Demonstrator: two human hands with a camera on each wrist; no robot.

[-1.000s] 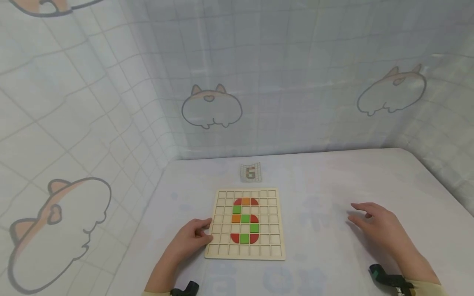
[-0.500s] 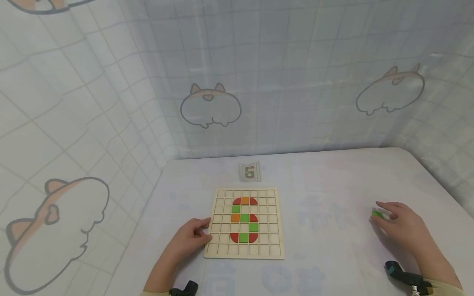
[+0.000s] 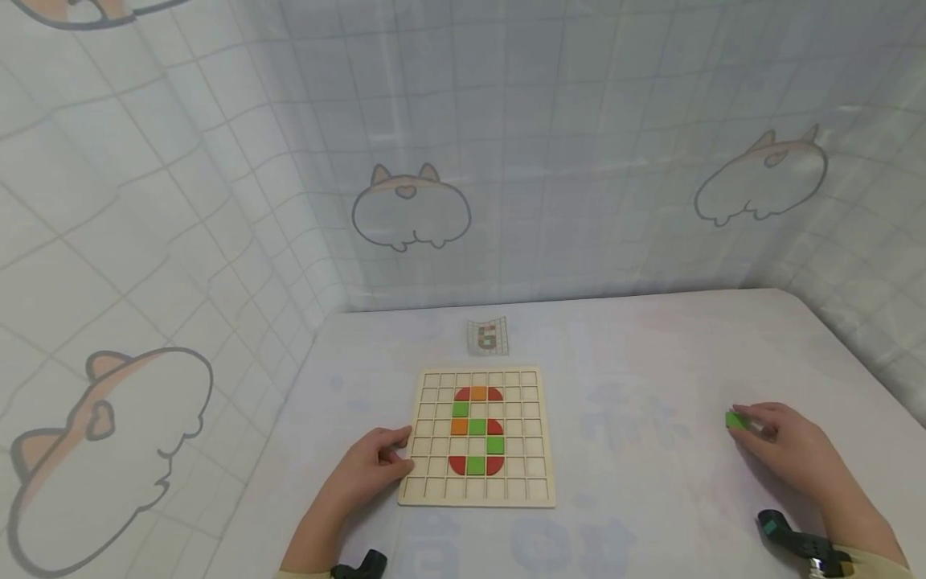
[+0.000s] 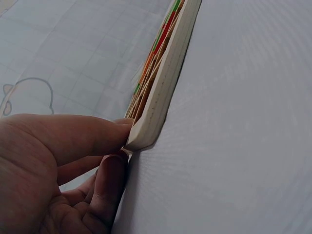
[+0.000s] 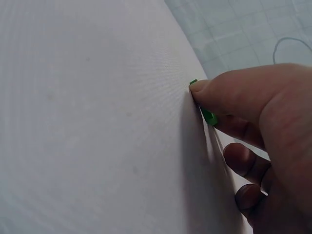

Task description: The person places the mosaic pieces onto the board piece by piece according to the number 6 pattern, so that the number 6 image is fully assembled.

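Note:
A pale wooden grid board (image 3: pixel 526 476) lies on the table, with red, orange and green tiles set in some cells in a shape like a 6. At its left edge, the thumb and fingers of my left hand (image 3: pixel 370 469) hold the rim; the left wrist view shows the fingertips close on the board's corner (image 4: pixel 151 131). Far to the right of the board, my right hand (image 3: pixel 792 450) pinches a small green tile (image 3: pixel 735 420) between thumb and finger. The right wrist view shows this green tile (image 5: pixel 209 117) partly covered by the thumb, low over the table.
Behind the board lies a small card (image 3: pixel 488 337) with a gridded figure 6 on it. The white table (image 3: pixel 637 354) ends at a tiled-pattern curtain (image 3: pixel 564 201) at the back and sides. Each wrist carries a black device (image 3: pixel 796 543).
My right hand has moved to the right, away from the board, and its fingers have closed on a green tile. My left hand and the board stay put.

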